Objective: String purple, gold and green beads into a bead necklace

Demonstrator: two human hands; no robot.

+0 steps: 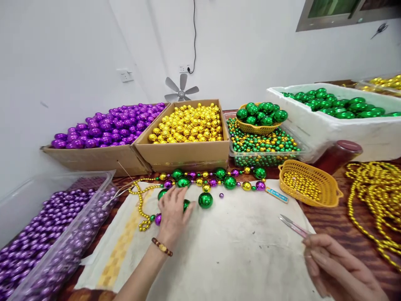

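My left hand (173,213) lies over the white cloth (238,246) with thumb and fingers apart, covering parts of large shiny green beads (186,205). A purple bead (158,219) and a loop of small gold beads (144,225) show beside it. To its right rest a loose green bead (205,200) and a tiny purple bead (221,195). Two rows of strung green, gold and purple beads (213,182) run behind the hand. At the right, my right hand (335,263) pinches a slim pointed metal tool with a pinkish handle (296,227), its tip toward the cloth.
Boxes of purple beads (103,129) and gold beads (188,125) line the back. A clear tub of purple beads (56,217) stands left. A yellow basket (328,188), a red-brown jar (336,156), gold bead strands (379,200) and a white foam box (328,129) occupy the right.
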